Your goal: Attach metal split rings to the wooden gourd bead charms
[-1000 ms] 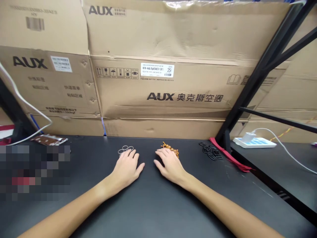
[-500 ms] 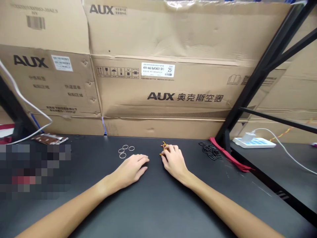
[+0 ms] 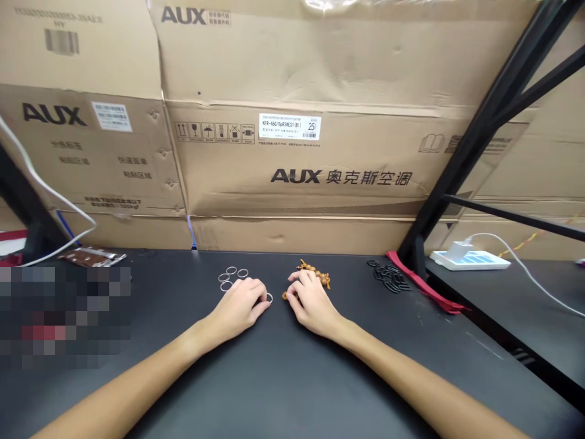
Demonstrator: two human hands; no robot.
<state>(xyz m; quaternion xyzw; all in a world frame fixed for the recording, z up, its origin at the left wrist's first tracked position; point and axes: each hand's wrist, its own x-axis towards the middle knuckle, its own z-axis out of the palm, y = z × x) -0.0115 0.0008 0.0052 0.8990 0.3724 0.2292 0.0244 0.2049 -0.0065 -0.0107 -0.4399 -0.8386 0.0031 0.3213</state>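
Head view | ring [image 3: 271, 298] pinched narrowly by left hand [image 3: 240, 306], spare rings [image 3: 227, 281] just beyond | beaded piece [image 3: 284, 296] apparently pinched by right hand [image 3: 312, 301], bead pile [image 3: 323, 278] beyond | step: likely pickup | next: steady fingertip grip needed

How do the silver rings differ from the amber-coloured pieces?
The silver rings are thin open loops; the amber-coloured pieces look solid and bumpy. The silver rings lie loosely spread by the left hand; the amber-coloured pieces are mostly bunched by the right hand. Both groups are on the dark table.
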